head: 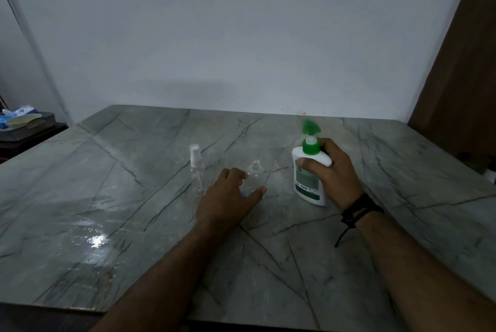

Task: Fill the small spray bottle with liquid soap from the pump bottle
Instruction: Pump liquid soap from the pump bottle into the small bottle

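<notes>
A small clear spray bottle (pixel 255 173) stands upright and uncapped in the middle of the marble table (pixel 134 197). My left hand (pixel 228 194) wraps loosely around its lower body, fingers on the left and thumb on the right. The bottle's white spray head with its dip tube (pixel 196 168) stands upright just to the left, apart from the hand. My right hand (pixel 332 173) grips the white pump bottle (pixel 308 178) with a green pump top (pixel 310 130); the bottle leans slightly and the green top is blurred.
A dark side table (pixel 29 130) with blue and white packets sits at the far left beyond the table edge. A brown wooden panel (pixel 461 63) rises at the right. A white wall runs behind the table. A black cord bracelet (pixel 357 211) circles my right wrist.
</notes>
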